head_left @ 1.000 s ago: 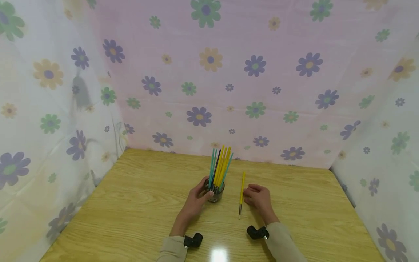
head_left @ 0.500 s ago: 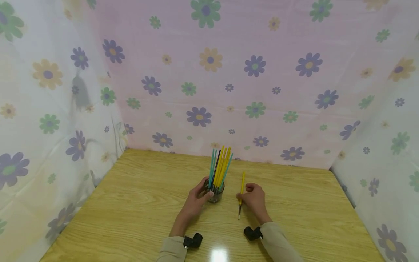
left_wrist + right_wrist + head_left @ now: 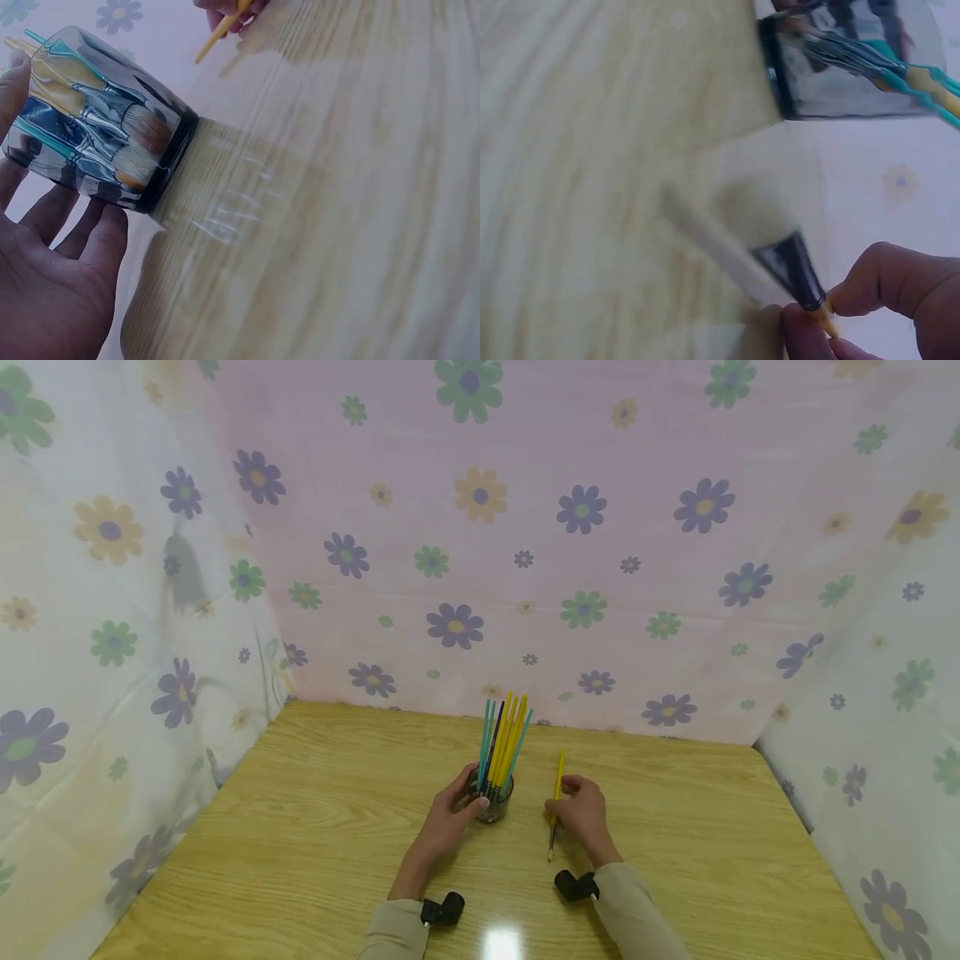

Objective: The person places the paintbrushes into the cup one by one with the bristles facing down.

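My left hand (image 3: 444, 827) holds a dark see-through glass (image 3: 491, 812) round its side, thumb in front. Several paintbrushes (image 3: 504, 743) stand in it, bristles down, with yellow, teal and dark handles reaching above the rim. In the left wrist view their bristles (image 3: 142, 139) show through the wall near the thick base. Right of the glass, my right hand (image 3: 583, 814) pinches a single yellow paintbrush (image 3: 558, 774) by its handle between thumb and fingers. Its pale tip (image 3: 550, 857) points toward me. The right wrist view shows its dark ferrule (image 3: 799, 270) just beyond my fingertips, close over the table.
Both hands work over a wood-grain table (image 3: 337, 777). A flower-print cloth (image 3: 525, 527) hangs behind it and along both sides. Small black devices (image 3: 442, 910) sit at both wrists.
My right hand has moved left onto the yellow paintbrush and now pinches it. The brush has shifted slightly. My left hand stays on the glass.
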`<action>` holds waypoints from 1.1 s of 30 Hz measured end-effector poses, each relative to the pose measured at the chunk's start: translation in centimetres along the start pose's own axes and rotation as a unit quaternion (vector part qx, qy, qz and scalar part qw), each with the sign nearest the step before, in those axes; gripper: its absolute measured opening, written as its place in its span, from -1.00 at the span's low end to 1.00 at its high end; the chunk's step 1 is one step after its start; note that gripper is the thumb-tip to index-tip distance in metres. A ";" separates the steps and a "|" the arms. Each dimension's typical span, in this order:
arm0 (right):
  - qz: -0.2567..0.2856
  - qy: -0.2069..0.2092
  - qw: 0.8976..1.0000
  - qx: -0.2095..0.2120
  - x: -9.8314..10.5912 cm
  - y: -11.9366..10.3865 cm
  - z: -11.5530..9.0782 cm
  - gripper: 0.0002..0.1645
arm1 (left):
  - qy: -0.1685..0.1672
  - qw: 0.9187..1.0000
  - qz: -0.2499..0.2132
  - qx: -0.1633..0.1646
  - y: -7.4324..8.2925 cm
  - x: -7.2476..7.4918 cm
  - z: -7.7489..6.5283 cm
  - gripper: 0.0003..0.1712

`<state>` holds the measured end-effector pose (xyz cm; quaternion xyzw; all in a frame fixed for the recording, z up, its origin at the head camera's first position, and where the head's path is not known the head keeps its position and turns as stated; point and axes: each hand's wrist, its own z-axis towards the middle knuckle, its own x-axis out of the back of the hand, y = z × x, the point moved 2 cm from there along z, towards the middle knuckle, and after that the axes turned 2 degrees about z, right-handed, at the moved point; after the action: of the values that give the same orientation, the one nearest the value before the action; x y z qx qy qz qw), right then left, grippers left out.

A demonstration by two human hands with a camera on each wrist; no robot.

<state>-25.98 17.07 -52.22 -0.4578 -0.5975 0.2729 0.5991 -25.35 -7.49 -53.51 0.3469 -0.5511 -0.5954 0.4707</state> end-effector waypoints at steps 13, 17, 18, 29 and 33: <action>0.129 -0.014 0.989 -0.073 0.3 -0.5 -0.6 -0.42 | -0.002 1.000 0.012 0.010 0.2 0.5 -0.1 -0.38; 0.166 -0.027 0.983 -0.071 0.1 -0.7 -1.1 -0.41 | 0.000 1.000 0.010 0.010 0.1 0.6 -0.2 -0.36; 0.178 -0.032 0.981 -0.068 0.0 -0.7 -1.3 -0.41 | -0.001 1.000 0.007 0.011 0.2 0.5 -0.2 -0.36; 0.322 -0.043 0.946 0.005 -0.8 -2.6 -2.6 -0.41 | -0.011 1.000 -0.001 0.007 0.3 0.1 -0.2 -0.34; 0.379 -0.031 0.924 0.041 -0.4 -3.8 -2.8 -0.44 | -0.008 1.000 0.000 0.006 0.5 -0.1 -0.3 -0.34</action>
<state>-24.16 14.42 -48.75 -0.6162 -0.3859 0.5182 0.4503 -24.91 -7.49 -53.08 0.3448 -0.5585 -0.5946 0.4643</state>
